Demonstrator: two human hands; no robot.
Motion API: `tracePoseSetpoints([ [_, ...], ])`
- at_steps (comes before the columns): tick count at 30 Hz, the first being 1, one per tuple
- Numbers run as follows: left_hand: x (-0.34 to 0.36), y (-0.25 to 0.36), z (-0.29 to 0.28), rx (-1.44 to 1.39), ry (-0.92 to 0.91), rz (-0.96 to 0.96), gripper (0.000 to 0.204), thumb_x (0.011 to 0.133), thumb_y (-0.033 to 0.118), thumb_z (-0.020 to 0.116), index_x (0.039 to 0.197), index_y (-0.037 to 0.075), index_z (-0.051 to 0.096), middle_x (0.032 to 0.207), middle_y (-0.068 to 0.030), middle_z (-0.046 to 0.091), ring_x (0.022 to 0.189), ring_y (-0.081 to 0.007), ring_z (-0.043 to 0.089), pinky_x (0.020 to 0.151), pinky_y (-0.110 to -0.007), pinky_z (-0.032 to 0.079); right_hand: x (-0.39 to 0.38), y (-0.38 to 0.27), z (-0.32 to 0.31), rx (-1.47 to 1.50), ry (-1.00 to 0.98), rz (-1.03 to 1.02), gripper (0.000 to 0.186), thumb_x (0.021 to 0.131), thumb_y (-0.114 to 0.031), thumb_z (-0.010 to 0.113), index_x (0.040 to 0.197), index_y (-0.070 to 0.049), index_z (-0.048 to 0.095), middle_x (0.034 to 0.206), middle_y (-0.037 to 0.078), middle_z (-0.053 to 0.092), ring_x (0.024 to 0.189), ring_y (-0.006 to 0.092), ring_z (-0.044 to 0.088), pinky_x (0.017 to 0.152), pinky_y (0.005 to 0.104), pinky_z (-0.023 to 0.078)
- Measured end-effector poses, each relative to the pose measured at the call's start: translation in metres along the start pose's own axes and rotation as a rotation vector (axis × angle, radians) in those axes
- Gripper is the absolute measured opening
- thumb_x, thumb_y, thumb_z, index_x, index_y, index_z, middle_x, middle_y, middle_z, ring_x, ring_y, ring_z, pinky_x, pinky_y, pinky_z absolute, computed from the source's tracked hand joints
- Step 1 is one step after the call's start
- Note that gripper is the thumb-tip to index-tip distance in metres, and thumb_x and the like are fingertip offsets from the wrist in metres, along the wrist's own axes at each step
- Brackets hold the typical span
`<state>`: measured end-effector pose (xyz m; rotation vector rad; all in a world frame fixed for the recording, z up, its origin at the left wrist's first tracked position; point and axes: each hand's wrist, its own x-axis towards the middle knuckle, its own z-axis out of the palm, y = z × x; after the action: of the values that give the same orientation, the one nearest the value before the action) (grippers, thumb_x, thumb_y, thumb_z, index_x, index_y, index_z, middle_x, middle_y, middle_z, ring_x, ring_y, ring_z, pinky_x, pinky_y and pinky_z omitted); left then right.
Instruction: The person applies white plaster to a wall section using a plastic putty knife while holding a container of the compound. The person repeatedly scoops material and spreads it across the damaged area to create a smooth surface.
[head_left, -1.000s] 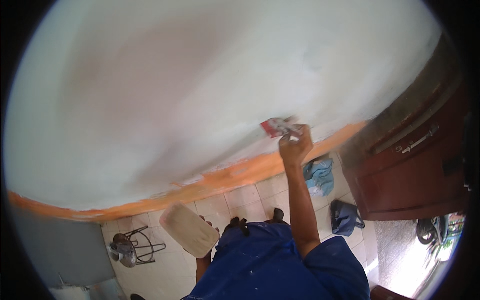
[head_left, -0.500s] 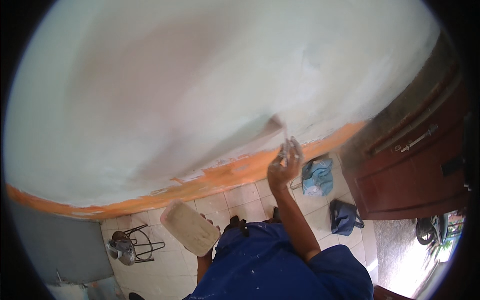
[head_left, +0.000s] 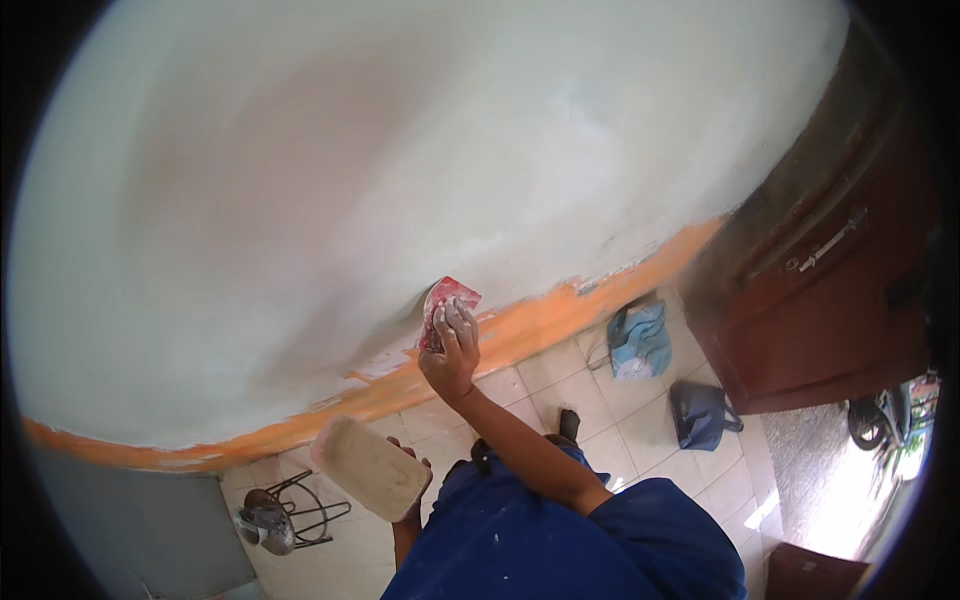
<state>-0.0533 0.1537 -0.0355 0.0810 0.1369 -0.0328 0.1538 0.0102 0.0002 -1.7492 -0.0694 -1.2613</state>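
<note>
My right hand point(head_left: 453, 352) is closed on a red, flexible putty spreader point(head_left: 445, 297) smeared with white. Its blade lies against the whitish wall point(head_left: 300, 200), just above an orange strip point(head_left: 520, 330) along the wall's foot. Lower and to the left, my left hand point(head_left: 422, 484) grips the side of a shallow rectangular tub point(head_left: 370, 470) with a pale beige surface; most of that hand is hidden by the tub. White residue marks my right fingers.
A stool point(head_left: 285, 515) with a metal container on top stands at the lower left, beside a grey panel point(head_left: 140, 520). A light blue bag point(head_left: 640, 340) and a dark blue bag point(head_left: 698, 415) rest on the tiled floor point(head_left: 580, 400). At right is a reddish-brown door point(head_left: 830, 310), with a motorcycle point(head_left: 875, 420) outside.
My right hand has moved left and slightly down along the wall with the spreader, now showing its red face. The tub in my left hand has shifted slightly down and left.
</note>
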Motion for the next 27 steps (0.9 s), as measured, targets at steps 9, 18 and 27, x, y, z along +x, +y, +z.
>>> tracePoseSetpoints([
  [9, 0.001, 0.006, -0.006, -0.033, 0.010, -0.044, 0.065, 0.086, 0.053, 0.049, 0.134, 0.012, 0.036, 0.127, -0.0050, 0.047, 0.121, -0.0229, 0.043, 0.099, -0.056, 0.023, 0.023, 0.018, -0.096, -0.140, -0.028, 0.271, 0.029, 0.078, 0.002, 0.060, 0.107, 0.003, 0.059, 0.106, 0.020, 0.064, 0.090, 0.0325, 0.065, 0.072, 0.0363, 0.054],
  [18, 0.011, 0.002, -0.032, -0.146, -0.096, -0.115, 0.082, 0.074, 0.053, 0.067, 0.140, 0.017, 0.033, 0.142, -0.0077, 0.035, 0.127, -0.0317, 0.038, 0.102, -0.063, 0.024, 0.003, 0.004, -0.036, -0.108, -0.272, 0.186, 0.030, 0.079, 0.003, 0.059, 0.108, 0.003, 0.063, 0.088, 0.020, 0.066, 0.079, 0.0325, 0.067, 0.068, 0.0315, 0.054],
  [27, 0.041, -0.016, 0.008, 0.064, -0.036, -0.073, 0.068, 0.084, 0.051, 0.053, 0.136, 0.011, 0.038, 0.134, -0.0105, 0.044, 0.120, -0.0314, 0.045, 0.100, -0.058, 0.032, 0.068, -0.074, -0.138, 0.502, -0.203, 1.117, 0.018, 0.088, -0.012, 0.062, 0.102, 0.000, 0.062, 0.087, 0.006, 0.066, 0.067, 0.0060, 0.060, 0.052, 0.0187, 0.047],
])
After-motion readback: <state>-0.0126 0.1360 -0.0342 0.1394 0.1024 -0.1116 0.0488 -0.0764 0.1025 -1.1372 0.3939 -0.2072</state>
